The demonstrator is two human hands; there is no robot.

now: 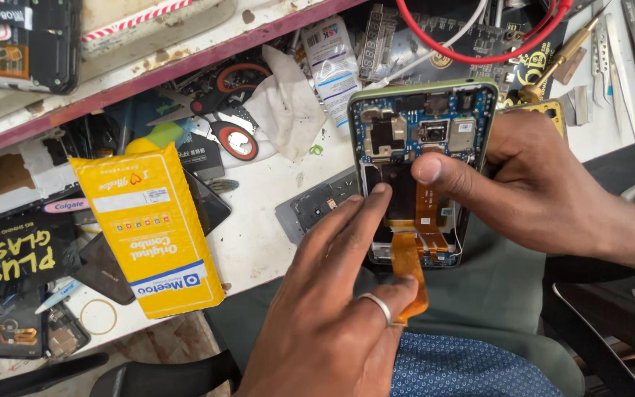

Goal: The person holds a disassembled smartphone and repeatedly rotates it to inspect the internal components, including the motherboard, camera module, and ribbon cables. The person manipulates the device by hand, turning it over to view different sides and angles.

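I count two hands of mine, my left hand (332,323) and my right hand (531,184), with one silver ring (378,305) on the left. One opened phone (420,169) with one orange flex cable (411,272). On the desk (259,235): one yellow packet (148,228), one red cable (479,44), one brass-tipped tool (556,62), one crumpled tissue (284,103), one rubber band (98,316).

Yellow packet (152,231) blocks the left; bare bench (259,235) (a narrow strip) lies between.
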